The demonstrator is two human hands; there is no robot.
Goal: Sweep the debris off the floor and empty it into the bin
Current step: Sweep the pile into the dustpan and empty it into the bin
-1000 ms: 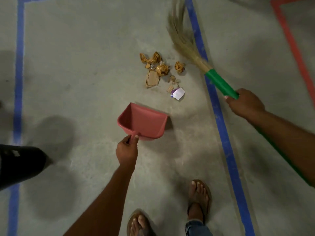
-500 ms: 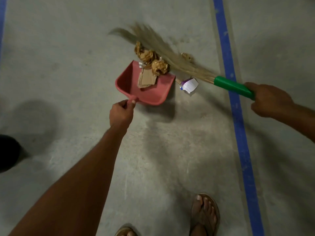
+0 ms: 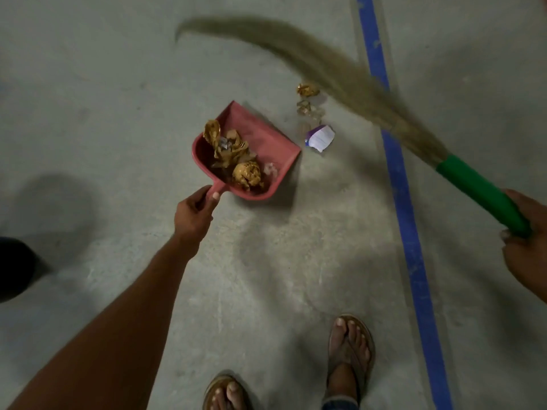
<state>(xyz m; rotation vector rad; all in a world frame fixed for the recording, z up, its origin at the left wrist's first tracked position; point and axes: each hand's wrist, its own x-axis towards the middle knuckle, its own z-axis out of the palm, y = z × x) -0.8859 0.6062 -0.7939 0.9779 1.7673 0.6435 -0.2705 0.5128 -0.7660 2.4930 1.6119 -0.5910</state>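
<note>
My left hand grips the short handle of a red dustpan resting on the concrete floor. Crumpled brown paper and cardboard scraps lie inside the pan. To the right of its mouth, on the floor, lie a white and purple wrapper and two small crumpled brown bits. My right hand grips the green handle of a grass broom. Its blurred bristles arc above the floor behind the loose debris.
A blue tape line runs down the floor on the right. My two sandalled feet stand at the bottom edge. A dark object sits at the left edge. No bin is in view.
The broom swept several scraps into the dustpan, then swung back up and right. The pan now holds the crumpled paper. The wrapper and small bits stayed on the floor.
</note>
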